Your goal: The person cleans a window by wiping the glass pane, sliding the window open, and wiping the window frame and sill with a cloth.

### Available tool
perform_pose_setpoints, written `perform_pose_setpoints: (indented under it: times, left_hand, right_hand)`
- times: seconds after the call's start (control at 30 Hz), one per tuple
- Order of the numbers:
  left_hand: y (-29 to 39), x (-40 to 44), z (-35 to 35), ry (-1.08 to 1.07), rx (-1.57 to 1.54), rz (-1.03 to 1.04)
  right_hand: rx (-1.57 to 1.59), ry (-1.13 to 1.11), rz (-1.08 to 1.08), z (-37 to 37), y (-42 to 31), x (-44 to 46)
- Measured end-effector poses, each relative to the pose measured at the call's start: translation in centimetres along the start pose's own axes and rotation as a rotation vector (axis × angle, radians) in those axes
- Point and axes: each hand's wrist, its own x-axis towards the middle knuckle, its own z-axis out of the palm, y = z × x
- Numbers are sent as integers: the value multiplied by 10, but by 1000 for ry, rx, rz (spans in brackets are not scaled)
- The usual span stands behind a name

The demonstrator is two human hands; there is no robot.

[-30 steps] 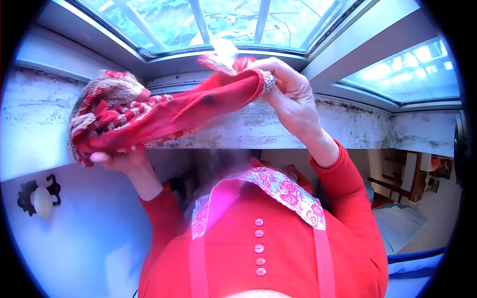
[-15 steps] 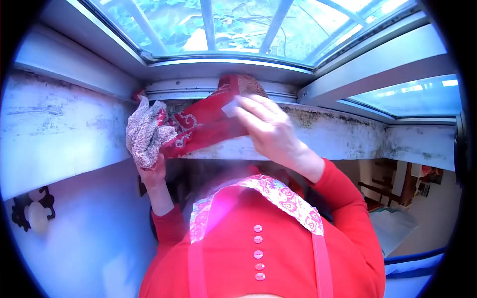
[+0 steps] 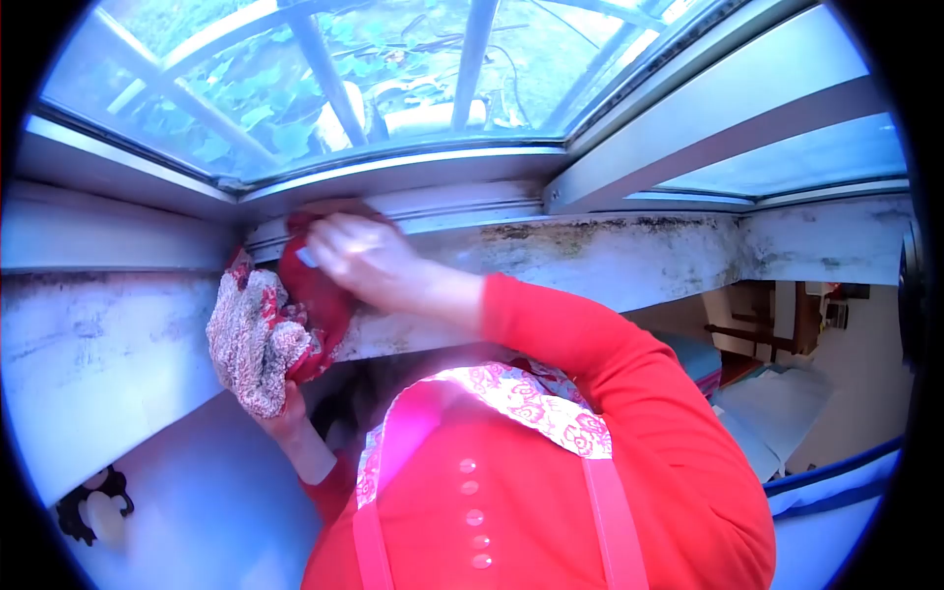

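A red and beige patterned cloth (image 3: 258,339) hangs bunched at the left end of the window sill. Below the bunched part, my left hand (image 3: 285,413) grips it from underneath, its fingers mostly covered by the fabric. My right hand (image 3: 359,258) is closed on the red end of the same cloth and presses it against the window track (image 3: 462,208) near the left corner of the frame; it is slightly blurred. A small pale tag shows beside the right fingers.
Above is a barred window (image 3: 393,88), with a second pane (image 3: 796,162) at the right. Dark stains mark the sill (image 3: 610,251). A black hook with a white knob (image 3: 101,511) is at lower left. Pale sheets (image 3: 772,408) and wooden furniture (image 3: 767,329) are at right.
My right hand has moved left along the track with the red end of the cloth. My left hand has shifted slightly left and down with the bunched part. The view has shifted.
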Motion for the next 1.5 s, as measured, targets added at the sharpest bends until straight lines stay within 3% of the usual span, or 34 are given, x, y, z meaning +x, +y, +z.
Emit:
perform_pose_setpoints:
  times: [0.13, 0.23, 0.3, 0.37, 0.43, 0.53, 0.63, 0.73, 0.8, 0.87, 0.93, 1.03, 1.2, 1.4, 1.5]
  left_hand:
    - [51, 63, 56, -208, 463, 22]
    - [49, 70, 67, -190, 403, 61]
    - [67, 87, 71, -343, 533, 264]
    - [48, 56, 54, -193, 165, 40]
    - [-12, -2, 12, 53, -520, -216]
    - [-24, -7, 6, 63, -116, -141]
    - [-9, 13, 21, -28, 227, -41]
    - [44, 54, 69, -348, 595, 206]
    - [61, 64, 108, -354, 381, 136]
    - [62, 58, 129, -293, -159, -125]
    - [56, 48, 143, -237, -430, -256]
    - [50, 41, 139, -150, -423, -267]
    - [32, 21, 81, -80, 198, -153]
    - [2, -20, 18, 28, 263, -160]
    - [-6, -20, -11, 145, -17, -100]
  right_hand:
    - [-59, 8, 81, -60, 41, -59]
    - [-70, -95, 168, -56, 33, -56]
    - [-48, 15, 90, -33, 25, -38]
    - [-57, 43, 64, -9, 12, -24]
    - [-6, 141, 34, -5, 13, -17]
    - [-44, 156, -36, -43, 26, -38]
    - [-310, -91, 65, -81, 33, -69]
    - [-479, -208, 72, -114, 42, -87]
    - [-606, -243, 32, -121, 52, -96]
    - [-636, -319, 26, -122, 52, -92]
    - [-645, -408, 56, -120, 52, -85]
    - [-570, -233, 122, -106, 60, -86]
    - [-603, -126, 166, -92, 54, -84]
    - [-442, -33, 126, -41, 25, -47]
    - [-350, 70, 53, 24, -7, 0]
